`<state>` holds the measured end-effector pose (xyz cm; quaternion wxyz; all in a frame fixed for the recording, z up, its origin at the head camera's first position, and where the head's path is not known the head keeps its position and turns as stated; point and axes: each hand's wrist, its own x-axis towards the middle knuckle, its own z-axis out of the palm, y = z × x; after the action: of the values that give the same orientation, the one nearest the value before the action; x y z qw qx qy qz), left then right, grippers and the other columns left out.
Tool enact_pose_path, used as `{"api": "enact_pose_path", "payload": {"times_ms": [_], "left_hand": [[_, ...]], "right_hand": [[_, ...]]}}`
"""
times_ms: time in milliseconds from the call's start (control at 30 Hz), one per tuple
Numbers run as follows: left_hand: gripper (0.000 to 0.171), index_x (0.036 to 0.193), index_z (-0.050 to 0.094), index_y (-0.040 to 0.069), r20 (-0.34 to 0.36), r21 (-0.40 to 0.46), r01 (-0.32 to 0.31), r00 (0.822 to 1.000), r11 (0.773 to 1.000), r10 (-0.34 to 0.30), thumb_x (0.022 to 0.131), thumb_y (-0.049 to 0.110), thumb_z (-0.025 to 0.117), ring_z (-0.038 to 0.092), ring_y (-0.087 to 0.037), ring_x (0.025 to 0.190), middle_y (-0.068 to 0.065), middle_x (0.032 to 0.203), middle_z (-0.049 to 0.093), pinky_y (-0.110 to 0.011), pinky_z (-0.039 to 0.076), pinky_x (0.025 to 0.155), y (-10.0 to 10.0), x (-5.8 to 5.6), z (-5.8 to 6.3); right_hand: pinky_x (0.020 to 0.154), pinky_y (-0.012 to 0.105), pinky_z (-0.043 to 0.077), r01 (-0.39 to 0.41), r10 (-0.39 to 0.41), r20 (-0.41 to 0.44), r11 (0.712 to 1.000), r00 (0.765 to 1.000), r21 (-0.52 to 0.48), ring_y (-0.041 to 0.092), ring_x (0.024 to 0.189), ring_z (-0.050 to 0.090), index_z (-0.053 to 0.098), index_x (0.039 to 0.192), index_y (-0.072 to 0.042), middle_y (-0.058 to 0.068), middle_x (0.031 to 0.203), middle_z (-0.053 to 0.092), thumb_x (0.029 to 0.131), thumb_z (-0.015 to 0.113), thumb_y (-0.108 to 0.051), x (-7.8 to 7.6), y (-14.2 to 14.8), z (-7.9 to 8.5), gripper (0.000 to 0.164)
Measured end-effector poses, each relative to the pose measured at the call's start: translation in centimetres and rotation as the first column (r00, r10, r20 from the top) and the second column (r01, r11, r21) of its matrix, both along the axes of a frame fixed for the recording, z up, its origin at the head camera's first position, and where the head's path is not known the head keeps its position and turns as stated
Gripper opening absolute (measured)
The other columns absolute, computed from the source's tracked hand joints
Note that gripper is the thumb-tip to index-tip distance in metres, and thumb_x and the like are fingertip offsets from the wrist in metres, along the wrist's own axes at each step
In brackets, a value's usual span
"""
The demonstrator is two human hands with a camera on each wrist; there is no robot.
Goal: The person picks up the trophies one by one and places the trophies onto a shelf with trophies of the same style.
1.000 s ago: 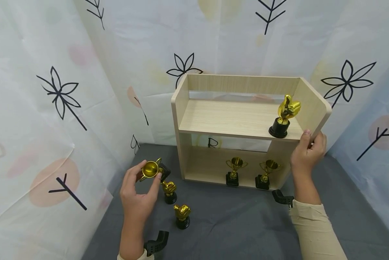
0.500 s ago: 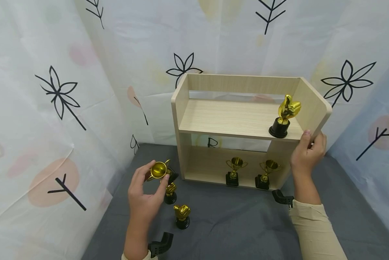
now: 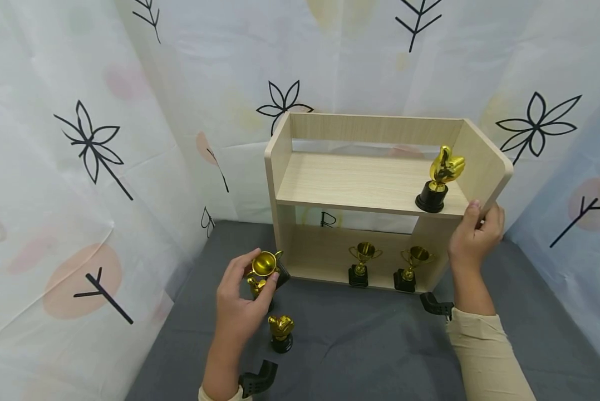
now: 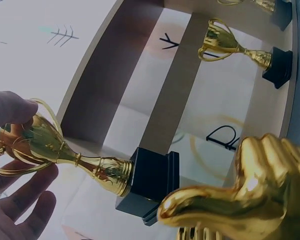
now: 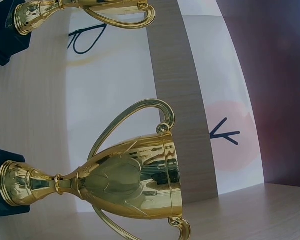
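Observation:
My left hand (image 3: 245, 303) pinches a gold trophy cup (image 4: 45, 142) with a black square base by its bowl, left of the wooden shelf's lower front corner. Beneath the cup in the head view, a thumbs-up trophy (image 3: 256, 286) is partly hidden by the hand. Another thumbs-up trophy (image 3: 281, 333) stands nearer on the grey cloth. With thumb and fingers, my right hand (image 3: 475, 236) grips the right side panel of the wooden shelf (image 3: 350, 206). Two trophy cups, a left one (image 3: 364, 262) and a right one (image 3: 408, 267), stand upright on the lower level.
On the shelf's upper level, a thumbs-up trophy (image 3: 434, 178) stands at the right end. Grey cloth (image 3: 360, 345) covers the table in front of the shelf. Patterned white fabric (image 3: 210, 67) hangs behind and at the sides.
My left hand has moved right with the trophy cup, toward the shelf, and now overlaps the rear thumbs-up trophy on the cloth. The right hand has stayed on the side panel.

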<state>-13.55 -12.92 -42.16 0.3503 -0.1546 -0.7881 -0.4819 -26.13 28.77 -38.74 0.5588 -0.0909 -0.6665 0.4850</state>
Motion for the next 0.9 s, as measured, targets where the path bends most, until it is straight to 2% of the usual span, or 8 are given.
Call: {"api": "enact_pose_path", "payload": {"times_ms": [133,333,400,533,733,800,900], "left_hand": [[0.061,0.143,0.065,0.018,0.024,-0.025,0.013,1.0,1.0,-0.012,0.088,0.005,0.087,0.065,-0.019,0.108,-0.002,0.128,0.069,-0.025,0.053,0.097,0.4,-0.1,-0.2],[0.06,0.142,0.066,0.018,0.125,-0.056,0.026,0.992,0.998,-0.019,0.087,0.008,0.088,0.063,-0.016,0.11,0.0,0.126,0.068,-0.046,0.059,0.094,0.8,-0.2,-0.5],[0.059,0.141,0.066,0.016,0.139,-0.064,0.036,0.99,0.997,-0.027,0.087,0.008,0.088,0.064,-0.015,0.109,0.0,0.124,0.067,-0.048,0.06,0.091,1.0,-0.2,-0.5],[0.058,0.141,0.066,0.015,0.157,-0.069,0.059,0.986,0.996,-0.048,0.088,0.008,0.088,0.065,-0.016,0.11,-0.001,0.124,0.067,-0.047,0.061,0.091,1.3,-0.4,-0.6],[0.056,0.141,0.065,0.011,0.199,-0.063,0.085,0.977,0.994,-0.071,0.089,0.01,0.087,0.067,-0.018,0.115,-0.001,0.127,0.067,-0.05,0.06,0.098,1.9,-0.7,-0.9],[0.056,0.141,0.066,0.01,0.21,-0.061,0.093,0.975,0.994,-0.078,0.089,0.01,0.087,0.067,-0.019,0.115,-0.001,0.127,0.067,-0.051,0.06,0.097,2.0,-0.7,-0.9],[0.056,0.141,0.066,0.009,0.224,-0.064,0.102,0.971,0.993,-0.085,0.09,0.011,0.086,0.067,-0.019,0.114,-0.001,0.126,0.067,-0.05,0.06,0.096,2.3,-0.8,-1.0]], "right_hand": [[0.076,0.019,0.031,-0.009,0.009,-0.01,1.0,1.0,0.002,-0.005,0.082,0.038,0.054,0.092,-0.044,-0.028,0.087,0.041,0.106,0.056,-0.031,0.1,0.0,0.0,0.02],[0.076,0.019,0.03,-0.009,0.009,-0.011,1.0,1.0,0.005,-0.005,0.082,0.037,0.054,0.091,-0.045,-0.029,0.087,0.041,0.106,0.056,-0.031,0.1,0.0,0.1,0.02],[0.076,0.019,0.03,-0.009,0.009,-0.004,1.0,1.0,0.006,-0.005,0.083,0.037,0.057,0.094,-0.043,-0.029,0.088,0.041,0.106,0.056,-0.031,0.2,-0.1,0.1,0.017],[0.076,0.019,0.031,-0.01,0.01,-0.001,1.0,1.0,0.005,-0.005,0.083,0.038,0.066,0.099,-0.032,-0.03,0.089,0.042,0.107,0.055,-0.03,0.2,-0.1,0.2,0.013],[0.076,0.019,0.031,-0.007,0.007,-0.005,1.0,1.0,0.004,-0.006,0.084,0.039,0.067,0.1,-0.031,-0.031,0.091,0.044,0.106,0.055,-0.03,0.2,-0.1,0.1,0.013],[0.076,0.019,0.031,-0.005,0.005,-0.001,1.0,1.0,0.007,-0.006,0.084,0.039,0.071,0.102,-0.022,-0.031,0.091,0.044,0.106,0.055,-0.029,0.2,-0.1,0.1,0.018],[0.077,0.019,0.03,-0.003,0.003,0.007,1.0,1.0,0.011,-0.006,0.084,0.039,0.073,0.108,-0.004,-0.032,0.092,0.044,0.107,0.054,-0.029,0.2,-0.1,0.1,0.031]]}}
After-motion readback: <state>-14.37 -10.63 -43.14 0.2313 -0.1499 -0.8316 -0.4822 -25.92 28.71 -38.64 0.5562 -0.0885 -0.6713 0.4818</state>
